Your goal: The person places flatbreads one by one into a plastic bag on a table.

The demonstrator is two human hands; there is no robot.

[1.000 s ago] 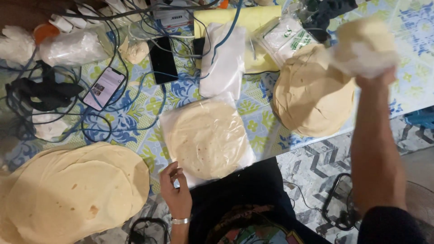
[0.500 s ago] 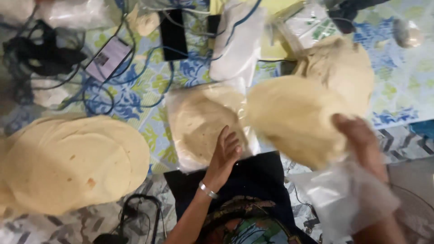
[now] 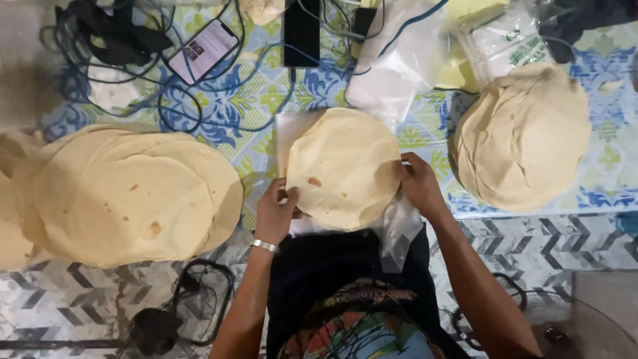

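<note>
A round pale flatbread stack point(image 3: 342, 166) lies on a clear plastic bag point(image 3: 399, 229) at the near edge of the table, right in front of me. My left hand point(image 3: 277, 213), with a metal bracelet at the wrist, grips the stack's near-left rim. My right hand point(image 3: 419, 183) holds its right rim. A large pile of flatbreads point(image 3: 129, 196) sits to the left. Another pile of flatbreads point(image 3: 525, 136) sits to the right.
The blue-and-green patterned tablecloth point(image 3: 266, 93) carries a lit phone point(image 3: 203, 50), a dark phone point(image 3: 301, 30), tangled cables point(image 3: 166, 100) and plastic bags point(image 3: 399, 73) at the back. A fan point(image 3: 173, 319) stands on the patterned floor at lower left.
My right hand, raised at the right holding flatbread and a bag, has come down. The flatbread now lies on the middle stack, and both hands have moved to its rims.
</note>
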